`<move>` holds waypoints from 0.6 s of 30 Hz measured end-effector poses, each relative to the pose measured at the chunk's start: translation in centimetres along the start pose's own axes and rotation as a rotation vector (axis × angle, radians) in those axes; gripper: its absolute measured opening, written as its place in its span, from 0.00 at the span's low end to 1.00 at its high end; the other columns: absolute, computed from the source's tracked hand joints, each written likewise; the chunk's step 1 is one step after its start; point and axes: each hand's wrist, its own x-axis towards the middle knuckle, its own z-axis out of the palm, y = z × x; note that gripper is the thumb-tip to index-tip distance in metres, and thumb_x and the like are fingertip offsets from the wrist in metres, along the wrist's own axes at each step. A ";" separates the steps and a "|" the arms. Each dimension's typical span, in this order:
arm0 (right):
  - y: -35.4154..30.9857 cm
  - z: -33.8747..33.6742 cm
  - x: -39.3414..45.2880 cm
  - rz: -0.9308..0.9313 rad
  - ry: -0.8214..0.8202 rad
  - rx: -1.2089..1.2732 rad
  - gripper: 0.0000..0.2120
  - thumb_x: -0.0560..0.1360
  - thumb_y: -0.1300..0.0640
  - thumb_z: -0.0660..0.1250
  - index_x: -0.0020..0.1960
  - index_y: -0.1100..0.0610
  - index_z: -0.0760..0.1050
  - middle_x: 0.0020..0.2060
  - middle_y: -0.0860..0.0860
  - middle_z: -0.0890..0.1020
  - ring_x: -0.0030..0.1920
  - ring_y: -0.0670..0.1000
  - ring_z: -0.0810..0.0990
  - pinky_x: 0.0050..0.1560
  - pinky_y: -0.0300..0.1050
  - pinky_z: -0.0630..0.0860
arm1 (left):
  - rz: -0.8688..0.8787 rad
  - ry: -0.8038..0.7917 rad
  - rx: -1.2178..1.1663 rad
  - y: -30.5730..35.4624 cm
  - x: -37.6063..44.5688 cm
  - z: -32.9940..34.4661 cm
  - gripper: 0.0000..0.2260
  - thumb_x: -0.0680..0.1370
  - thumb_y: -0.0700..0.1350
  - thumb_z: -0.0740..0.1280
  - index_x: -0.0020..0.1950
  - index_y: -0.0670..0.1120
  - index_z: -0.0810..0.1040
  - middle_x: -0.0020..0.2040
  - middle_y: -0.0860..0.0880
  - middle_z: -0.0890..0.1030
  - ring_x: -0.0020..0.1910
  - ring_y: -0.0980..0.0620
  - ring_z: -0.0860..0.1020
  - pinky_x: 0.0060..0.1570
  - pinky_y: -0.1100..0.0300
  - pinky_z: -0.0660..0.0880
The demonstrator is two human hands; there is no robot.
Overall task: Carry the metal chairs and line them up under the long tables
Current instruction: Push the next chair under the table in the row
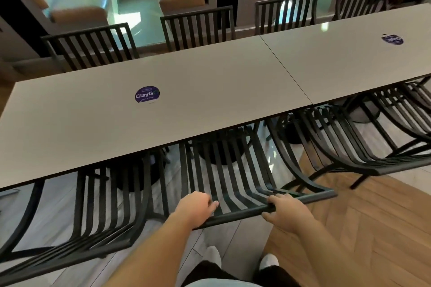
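Observation:
A black slatted metal chair (235, 170) stands right in front of me, its seat partly under the long grey table (210, 91). My left hand (194, 208) grips the top rail of its backrest on the left. My right hand (283, 211) grips the same rail further right. On the near side, another metal chair (102, 212) sits tucked in to the left, and one more (345, 144) to the right. Several matching chairs (198, 28) line the far side of the tables.
A second grey table (354, 53) butts against the first on the right; each carries a round purple sticker (147, 94). Padded booth seats (88, 0) stand beyond the far chairs. My feet (242, 261) are on wood and grey plank flooring behind the chair.

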 end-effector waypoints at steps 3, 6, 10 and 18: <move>1.1 0.0 0.4 -0.027 -0.016 -0.015 0.22 0.75 0.37 0.65 0.66 0.43 0.73 0.57 0.43 0.77 0.61 0.48 0.75 0.62 0.47 0.74 | -0.006 -0.084 -0.059 0.7 0.5 1.4 0.26 0.81 0.69 0.60 0.62 0.49 0.81 0.51 0.50 0.83 0.50 0.52 0.81 0.56 0.52 0.80; 2.7 0.2 1.3 -0.072 -0.008 -0.048 0.16 0.77 0.40 0.65 0.63 0.43 0.75 0.57 0.43 0.78 0.61 0.49 0.76 0.64 0.47 0.74 | -0.030 -0.128 -0.083 1.3 0.9 3.3 0.34 0.74 0.75 0.64 0.64 0.48 0.79 0.54 0.50 0.82 0.52 0.51 0.81 0.57 0.52 0.80; 5.1 0.6 2.5 -0.149 0.023 -0.110 0.10 0.80 0.45 0.65 0.61 0.43 0.76 0.54 0.43 0.79 0.57 0.47 0.78 0.62 0.45 0.74 | -0.122 -0.097 -0.024 2.9 1.2 5.9 0.23 0.76 0.67 0.69 0.62 0.52 0.79 0.55 0.52 0.78 0.53 0.52 0.79 0.58 0.52 0.78; 7.9 0.7 4.7 -0.292 0.014 -0.200 0.05 0.81 0.48 0.63 0.53 0.47 0.76 0.47 0.46 0.80 0.48 0.49 0.80 0.50 0.45 0.78 | -0.308 0.076 0.265 5.1 2.3 8.6 0.14 0.83 0.43 0.62 0.68 0.54 0.77 0.61 0.52 0.81 0.61 0.49 0.79 0.61 0.53 0.74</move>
